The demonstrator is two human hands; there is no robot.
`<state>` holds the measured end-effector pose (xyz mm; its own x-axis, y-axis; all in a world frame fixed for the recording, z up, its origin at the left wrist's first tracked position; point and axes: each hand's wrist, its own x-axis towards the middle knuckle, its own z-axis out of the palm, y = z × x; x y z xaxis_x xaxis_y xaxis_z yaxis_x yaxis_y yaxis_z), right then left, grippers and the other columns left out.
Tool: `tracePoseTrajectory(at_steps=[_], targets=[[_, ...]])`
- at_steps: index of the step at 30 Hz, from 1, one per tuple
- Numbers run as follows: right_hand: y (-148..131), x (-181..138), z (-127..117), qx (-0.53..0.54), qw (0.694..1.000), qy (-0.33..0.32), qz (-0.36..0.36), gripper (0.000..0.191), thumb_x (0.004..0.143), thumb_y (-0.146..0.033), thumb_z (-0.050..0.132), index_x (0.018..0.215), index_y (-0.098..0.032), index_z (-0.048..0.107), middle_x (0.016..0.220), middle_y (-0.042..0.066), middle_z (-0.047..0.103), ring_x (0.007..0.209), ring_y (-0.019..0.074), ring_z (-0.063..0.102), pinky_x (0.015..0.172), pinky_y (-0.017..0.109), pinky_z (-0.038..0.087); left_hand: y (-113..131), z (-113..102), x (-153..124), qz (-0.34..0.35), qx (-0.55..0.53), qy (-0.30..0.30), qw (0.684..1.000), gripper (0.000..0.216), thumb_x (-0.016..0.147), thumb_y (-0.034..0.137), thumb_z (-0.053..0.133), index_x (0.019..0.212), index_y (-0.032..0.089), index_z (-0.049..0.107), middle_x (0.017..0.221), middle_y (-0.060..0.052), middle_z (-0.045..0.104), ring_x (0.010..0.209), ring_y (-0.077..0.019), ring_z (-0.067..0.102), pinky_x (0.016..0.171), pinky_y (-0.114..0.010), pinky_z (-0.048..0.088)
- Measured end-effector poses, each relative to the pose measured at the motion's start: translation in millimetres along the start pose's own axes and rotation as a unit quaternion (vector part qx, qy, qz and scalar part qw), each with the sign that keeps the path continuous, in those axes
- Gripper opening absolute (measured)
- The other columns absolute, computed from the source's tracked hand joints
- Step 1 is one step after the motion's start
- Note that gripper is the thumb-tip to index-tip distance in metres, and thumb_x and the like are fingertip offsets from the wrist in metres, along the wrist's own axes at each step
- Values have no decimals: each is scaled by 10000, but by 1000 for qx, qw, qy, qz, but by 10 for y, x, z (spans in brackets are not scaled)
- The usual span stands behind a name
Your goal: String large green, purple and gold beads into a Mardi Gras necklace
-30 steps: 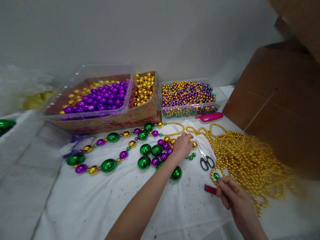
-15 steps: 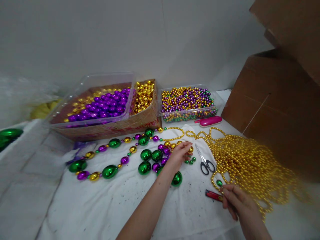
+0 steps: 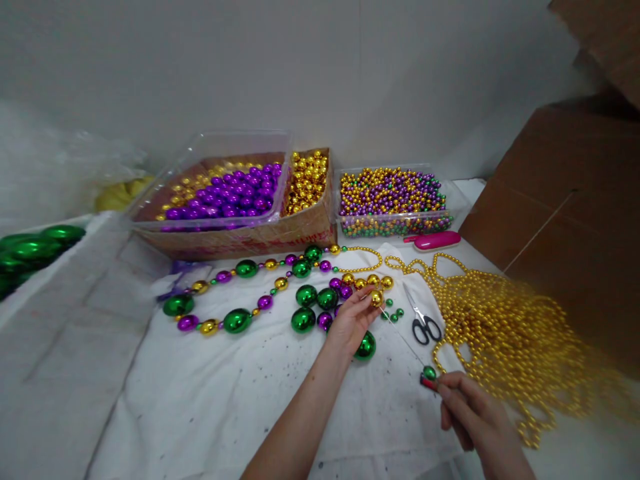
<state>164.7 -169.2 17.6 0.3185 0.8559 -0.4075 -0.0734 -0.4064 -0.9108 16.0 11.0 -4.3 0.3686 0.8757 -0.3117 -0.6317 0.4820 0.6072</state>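
Note:
My left hand [image 3: 353, 319] pinches a gold bead [image 3: 376, 298] just above the white cloth [image 3: 210, 400], beside a cluster of large green beads [image 3: 314, 307] and purple ones. My right hand [image 3: 473, 417] is closed near the cloth's right edge, fingers pinched on a thin string or needle [image 3: 400, 333] that runs up to the gold bead. A small green bead [image 3: 429, 372] and a red lighter [image 3: 428, 383] lie at its fingertips. A finished strand of green, purple and gold beads [image 3: 235, 320] loops across the cloth to the left.
Black-handled scissors [image 3: 424, 323] lie between my hands. A heap of gold bead strings [image 3: 505, 333] fills the right. Behind stand a clear tub of purple beads [image 3: 225, 193], a cardboard box [image 3: 305, 230] of gold beads, a clear tub of small mixed beads [image 3: 393, 197], a pink tool [image 3: 434, 240] and brown cardboard [image 3: 565, 220].
My left hand has lifted a gold bead off the pile and drawn it back toward me. My right hand stays by the lighter, its string now stretched to the bead. The view shifted left.

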Motion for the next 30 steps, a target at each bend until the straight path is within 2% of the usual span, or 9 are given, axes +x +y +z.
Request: tracePoseTrajectory(at_steps=[10,17,24,30], targets=[[9,-18,13,-11,1000,-2,0,436,753,-589,603,830,-160,612,484,-26,511,381,59,297,390,186,164,-12,45,-71,36,14,21,999,259,706,87,706,939,137,603,926,-61,664,907,-184,647,923,-375,478],[31,-23,11,1,1000,2,5,447,752,-592,602,835,-152,602,483,-28,508,375,50,277,384,183,145,-50,50,-96,74,44,6,996,389,678,84,732,1026,166,577,1017,-48,628,932,-171,632,902,-340,481],[38,-31,-21,0,1000,10,6,444,751,-593,603,821,-154,604,467,-29,493,369,42,277,379,182,141,-77,51,-109,79,52,11,995,420,676,93,736,1050,179,565,997,-37,620,968,-190,624,917,-359,473],[51,-24,-66,-14,1000,-18,11,464,748,-605,601,838,-151,617,491,-18,517,382,49,304,378,174,181,-72,27,-108,84,53,6,995,407,693,110,729,1057,171,557,1010,-44,618,955,-188,626,929,-372,460]])
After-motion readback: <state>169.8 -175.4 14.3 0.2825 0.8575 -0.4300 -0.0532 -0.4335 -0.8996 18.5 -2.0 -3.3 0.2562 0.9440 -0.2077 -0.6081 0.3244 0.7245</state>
